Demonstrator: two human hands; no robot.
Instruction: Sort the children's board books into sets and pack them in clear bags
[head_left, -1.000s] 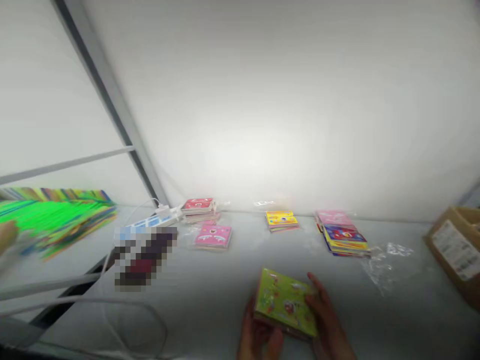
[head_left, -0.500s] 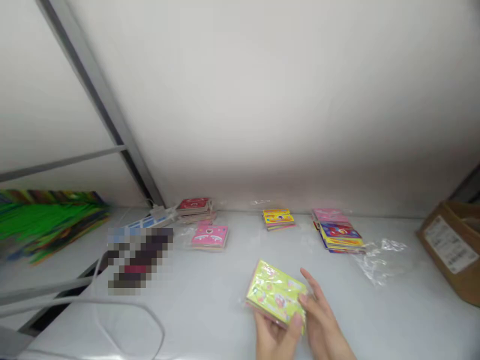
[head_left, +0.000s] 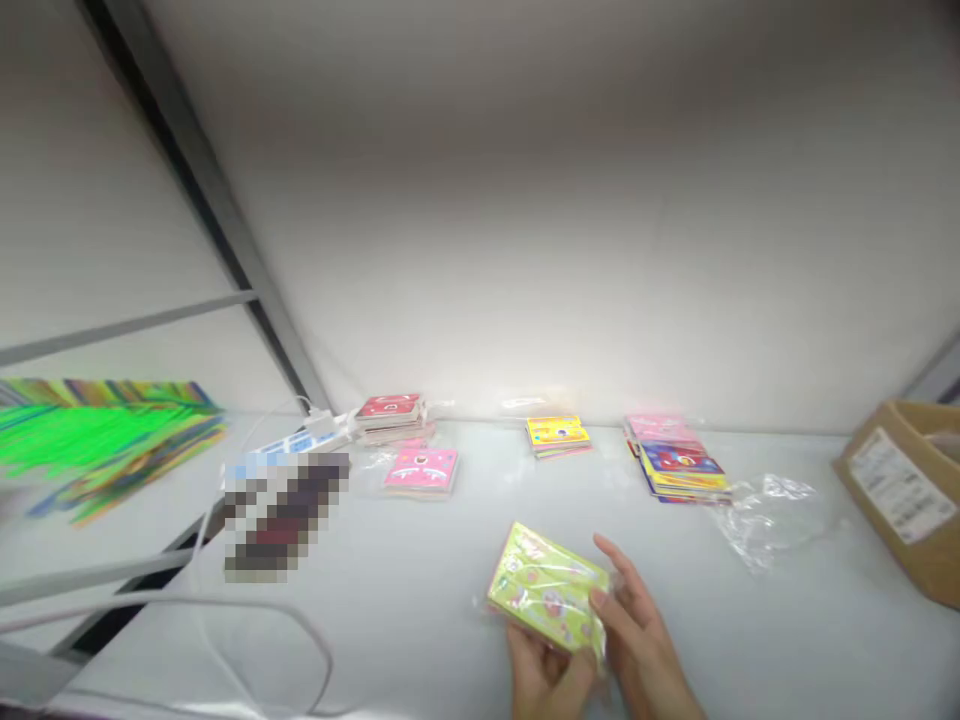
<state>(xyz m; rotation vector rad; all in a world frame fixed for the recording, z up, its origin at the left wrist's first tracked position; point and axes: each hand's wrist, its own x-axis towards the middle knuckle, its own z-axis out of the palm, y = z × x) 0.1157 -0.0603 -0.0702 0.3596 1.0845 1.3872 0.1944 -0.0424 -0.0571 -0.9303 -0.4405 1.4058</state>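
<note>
The clear-wrapped stack of light green cards [head_left: 546,588] is held above the near part of the pale grey counter [head_left: 405,600], right of the middle, set aslant with its printed face up. The left hand [head_left: 551,682] has its grip closed on the near edge, thumb on top near the right corner, fingers beneath. The right hand [head_left: 637,632] holds the right end, its grip narrow about the wrapping, one fingertip on the top and another finger stretched out past it.

Beyond, near the white wall [head_left: 525,250], lies a yellow-topped card stack [head_left: 559,432]. To its left are a pink-topped card stack [head_left: 421,472] and, just behind, a red-topped card stack [head_left: 390,410]; next to that is a white power strip [head_left: 292,448]. To the right sits a blue-and-red-topped card stack [head_left: 684,465], with crumpled clear film [head_left: 776,515] beside it and a labelled cardboard box [head_left: 911,510] at the far right. A pale cable [head_left: 150,599] loops at the near left. Past the grey metal post [head_left: 217,200] lies a bright green pile [head_left: 97,435], blurred, perhaps of printed sheets
</note>
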